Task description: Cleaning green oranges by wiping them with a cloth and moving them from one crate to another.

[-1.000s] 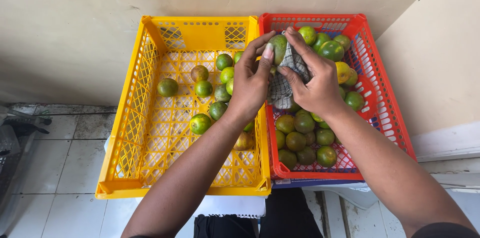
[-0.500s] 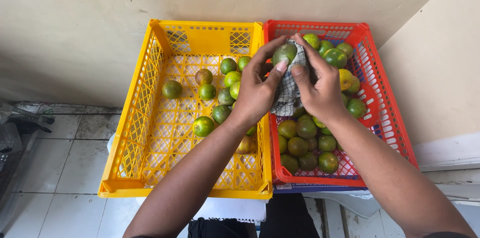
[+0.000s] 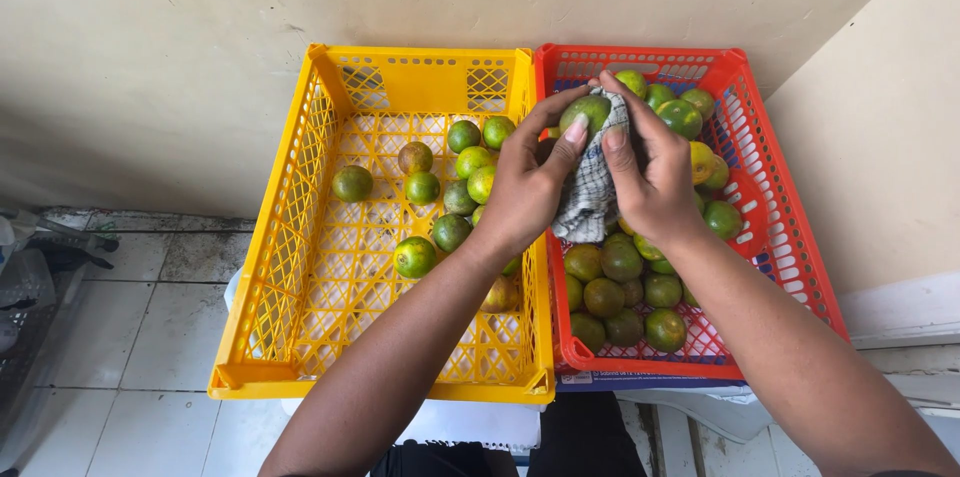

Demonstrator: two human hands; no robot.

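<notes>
The left hand [image 3: 520, 192] has its grip closed around a green citrus fruit [image 3: 585, 113], thumb laid up along the near side and fingers curled over the top; the right hand [image 3: 655, 182] presses a checked cloth [image 3: 592, 187] against the fruit's right side, its grip closed on the fabric with fingers spread flat; the fruit sits above the shared edge of the two crates, just over the red crate's [image 3: 790, 237] left rim. Compared with a second ago, the thumb has slid from the fruit's face to its lower edge and more green skin shows at the top, while the cloth has drawn round to the side and hangs lower beneath the hands; I judge the fruit has been turned in the cloth so a fresh part of its skin gets rubbed, and the wiping is under way rather than finished. The yellow crate [image 3: 290, 237] holds a scatter of fruits [image 3: 420, 187] over its lattice floor; the red one holds a denser heap [image 3: 615, 287].
</notes>
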